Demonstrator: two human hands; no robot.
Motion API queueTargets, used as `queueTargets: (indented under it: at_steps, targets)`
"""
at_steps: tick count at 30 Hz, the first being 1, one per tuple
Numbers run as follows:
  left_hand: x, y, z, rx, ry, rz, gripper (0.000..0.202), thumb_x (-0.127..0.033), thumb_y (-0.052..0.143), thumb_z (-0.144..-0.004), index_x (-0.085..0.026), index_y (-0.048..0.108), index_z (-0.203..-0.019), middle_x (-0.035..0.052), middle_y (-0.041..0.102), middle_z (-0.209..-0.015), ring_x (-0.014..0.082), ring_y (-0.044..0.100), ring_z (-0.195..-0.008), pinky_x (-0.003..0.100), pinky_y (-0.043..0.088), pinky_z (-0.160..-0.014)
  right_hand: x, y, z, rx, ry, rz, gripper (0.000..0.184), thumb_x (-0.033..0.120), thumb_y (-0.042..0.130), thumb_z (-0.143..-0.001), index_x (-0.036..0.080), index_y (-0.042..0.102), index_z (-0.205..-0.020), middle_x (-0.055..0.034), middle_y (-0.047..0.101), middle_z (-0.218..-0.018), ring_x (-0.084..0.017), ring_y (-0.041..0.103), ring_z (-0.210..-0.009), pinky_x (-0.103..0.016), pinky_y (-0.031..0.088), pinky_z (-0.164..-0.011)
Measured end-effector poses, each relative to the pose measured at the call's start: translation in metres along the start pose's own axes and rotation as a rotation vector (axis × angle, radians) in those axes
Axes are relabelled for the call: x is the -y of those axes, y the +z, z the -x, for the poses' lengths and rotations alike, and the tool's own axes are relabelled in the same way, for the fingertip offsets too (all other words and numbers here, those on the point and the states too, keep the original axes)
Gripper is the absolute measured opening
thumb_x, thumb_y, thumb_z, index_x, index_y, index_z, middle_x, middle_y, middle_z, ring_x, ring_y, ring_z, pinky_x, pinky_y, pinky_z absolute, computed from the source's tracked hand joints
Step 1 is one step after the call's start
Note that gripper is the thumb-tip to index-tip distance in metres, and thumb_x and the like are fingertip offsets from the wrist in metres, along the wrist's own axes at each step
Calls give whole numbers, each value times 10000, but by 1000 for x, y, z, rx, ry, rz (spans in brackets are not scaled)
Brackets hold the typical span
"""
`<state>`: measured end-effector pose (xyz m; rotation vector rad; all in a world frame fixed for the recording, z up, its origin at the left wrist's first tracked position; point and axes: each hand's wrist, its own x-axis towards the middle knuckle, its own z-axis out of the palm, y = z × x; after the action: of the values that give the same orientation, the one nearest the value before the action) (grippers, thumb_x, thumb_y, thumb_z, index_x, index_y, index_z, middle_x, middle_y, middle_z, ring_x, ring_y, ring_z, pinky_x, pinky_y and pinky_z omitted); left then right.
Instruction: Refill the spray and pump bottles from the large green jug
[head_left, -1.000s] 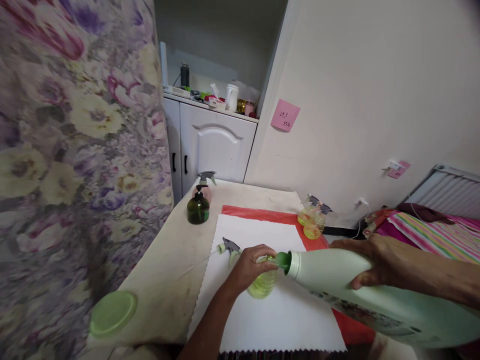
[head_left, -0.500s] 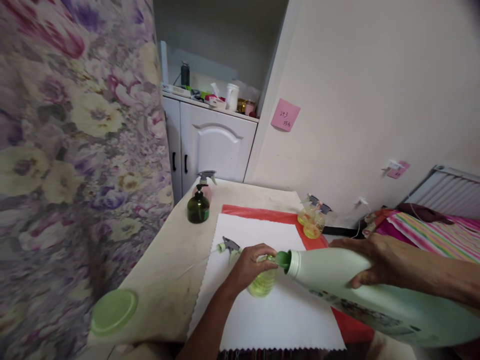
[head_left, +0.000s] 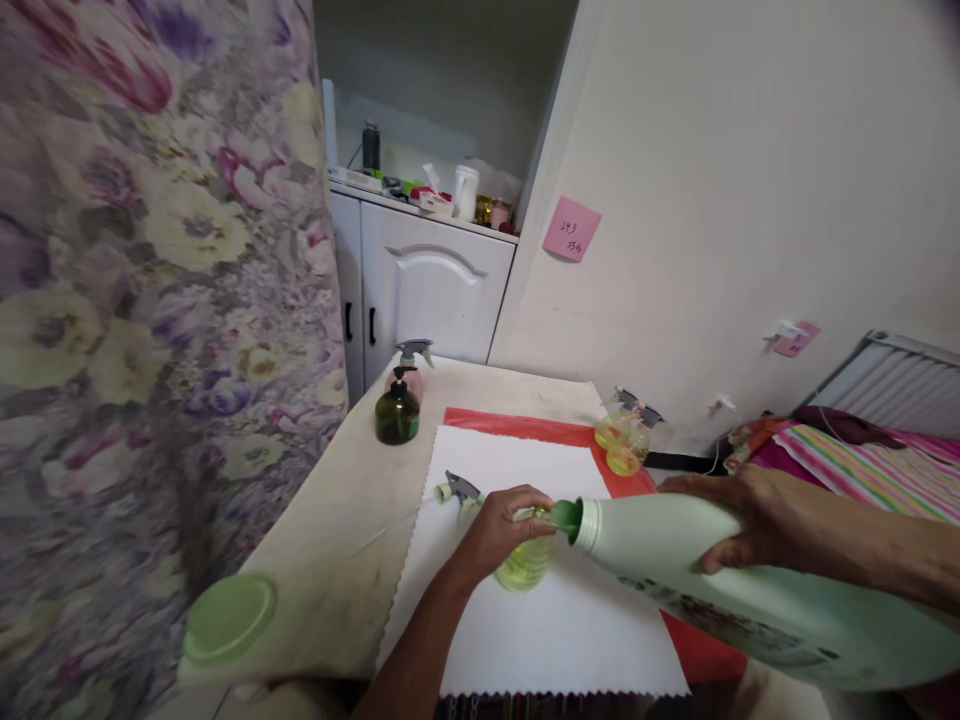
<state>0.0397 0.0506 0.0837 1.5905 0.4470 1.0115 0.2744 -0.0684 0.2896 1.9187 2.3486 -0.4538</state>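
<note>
My left hand is closed around the neck of a clear bottle with yellowish liquid in it, standing on the white sheet. My right hand grips a large pale green jug from above. The jug lies tilted almost level, its green spout at the bottle's mouth beside my left fingers. Whether liquid is flowing is hidden from view. Behind my left hand, a grey and pale green trigger spray head lies on the sheet.
A dark green pump bottle and a pink spray bottle stand at the back left. Yellow spray bottles are at the right edge. A round green lid lies front left. White scalloped sheet covers a red one.
</note>
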Motion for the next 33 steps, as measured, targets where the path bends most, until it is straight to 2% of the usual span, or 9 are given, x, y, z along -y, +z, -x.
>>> queueTargets:
  at_steps: [3,8,12,21,26,33]
  targets:
    - [1,0,0,5,2,-5,164,-252,745,-729,-166,733,-868,54,688,-908,196,614,-892,286,439,-818,-6,2,-1,83,10,-66,538,507,696,-746,294,569,-1223,-6,732,-842,-193,684,-687,-196,446,-539]
    - [1,0,0,5,8,-10,161,-249,738,-734,-173,733,-875,49,687,-911,195,612,-896,286,437,-817,-6,2,0,87,15,-87,549,531,685,-751,306,553,-1234,8,724,-846,-184,676,-688,-197,438,-547]
    - [0,0,1,9,9,-14,155,-248,735,-736,-172,732,-871,47,686,-903,193,612,-890,287,436,-818,-5,2,-1,83,30,-106,550,494,700,-752,329,540,-1252,25,726,-863,-174,681,-710,-184,448,-566]
    - [1,-1,0,16,15,-13,172,-267,741,-738,-171,733,-881,53,682,-909,198,612,-890,289,436,-812,-4,2,-2,71,17,-84,492,456,698,-764,309,564,-1214,22,727,-842,-164,671,-682,-182,435,-556]
    - [2,-1,0,23,18,-9,176,-271,739,-744,-175,733,-892,52,680,-917,196,610,-897,285,432,-814,-3,1,-1,69,34,-76,543,469,712,-743,309,555,-1237,13,730,-862,-183,680,-713,-191,441,-565]
    - [3,0,1,23,22,10,171,-267,734,-749,-179,730,-895,49,679,-917,194,607,-897,285,438,-807,-4,1,0,70,4,-61,510,498,689,-754,280,581,-1202,-7,724,-858,-192,673,-697,-211,440,-576]
